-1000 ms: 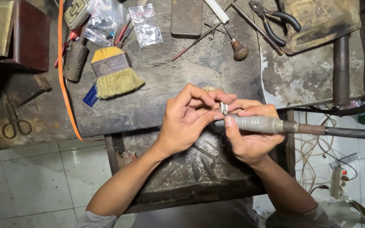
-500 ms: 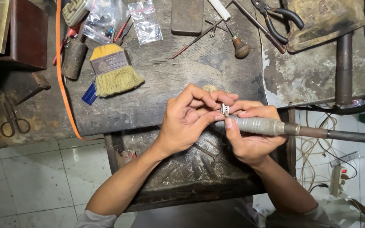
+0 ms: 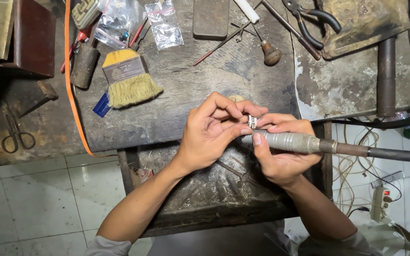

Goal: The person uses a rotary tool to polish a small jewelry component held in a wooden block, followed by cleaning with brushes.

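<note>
Small silver ring (image 3: 252, 121), at the worn dark workbench's (image 3: 191, 104) near edge, pinched in fingertips of the left hand (image 3: 209, 135). Right hand (image 3: 281, 156) closed round a grey ribbed metal rotary handpiece (image 3: 290, 141), tip meeting the ring. At ten o'clock: yellow-handled bristle brush (image 3: 128, 78). At one o'clock: black-handled pliers (image 3: 312, 19). Far at nine o'clock: small scissors (image 3: 16, 135).

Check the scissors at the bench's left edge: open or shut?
Shut. The scissors lie flat on the bench, blades together in one line pointing up and the two loops side by side.
</note>
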